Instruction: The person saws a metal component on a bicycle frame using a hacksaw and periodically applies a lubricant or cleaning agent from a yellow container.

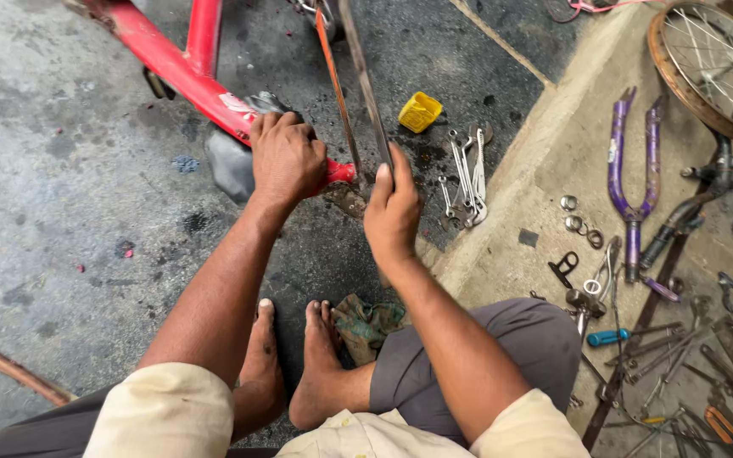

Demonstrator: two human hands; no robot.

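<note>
Two hands work at the red bicycle frame (181, 69) on the floor: the left hand (287, 157) is clamped over its near tube end, the right hand (392, 212) wrapped round a thin dark stay (364, 85), wrenches (467, 174) lying just right.

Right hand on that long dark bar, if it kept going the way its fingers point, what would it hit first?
Probably nothing for a stretch: the right hand points up along the dark bar, toward the bike parts at the top edge; depth there is unclear.

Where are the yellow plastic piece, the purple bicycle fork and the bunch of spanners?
yellow plastic piece (420, 111), head view, middle of its top face.
purple bicycle fork (634, 216), head view, the crown where both legs join.
bunch of spanners (468, 178), head view, the middle of the shafts.
</note>
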